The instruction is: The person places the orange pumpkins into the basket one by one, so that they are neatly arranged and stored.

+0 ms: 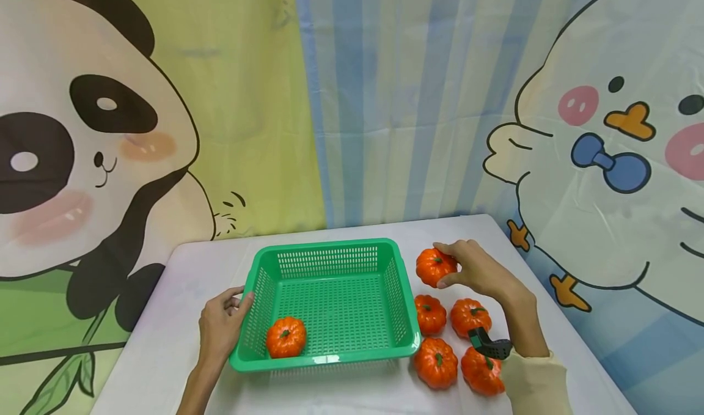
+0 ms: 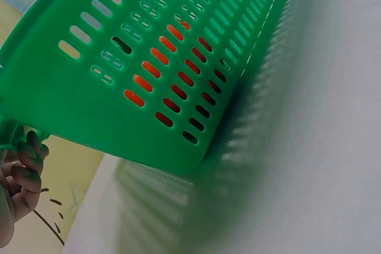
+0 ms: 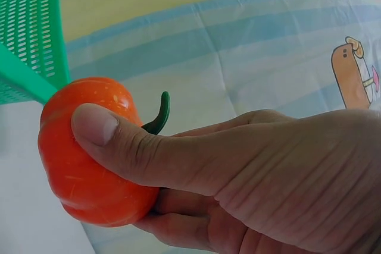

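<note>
My right hand [image 1: 477, 269] grips a small orange pumpkin [image 1: 432, 268] between thumb and fingers, beyond the right side of a green plastic basket [image 1: 409, 305]. In the right wrist view the thumb presses on the side of the pumpkin [image 3: 98, 165], and its curved green stem points toward the hand. At the basket's left side, my left hand [image 1: 221, 326] holds the rim, thumb on top; the left wrist view shows the fingers [image 2: 27, 171] curled under that rim. Inside the basket, a single pumpkin [image 1: 286, 338] sits in the near left corner.
Several more pumpkins [image 1: 436, 364] lie on the white-covered table [image 1: 341, 393], grouped right of the basket and under my right forearm. A dark strap device [image 1: 488, 345] is on the right wrist. Behind the table hangs a cartoon-printed curtain [image 1: 396, 109].
</note>
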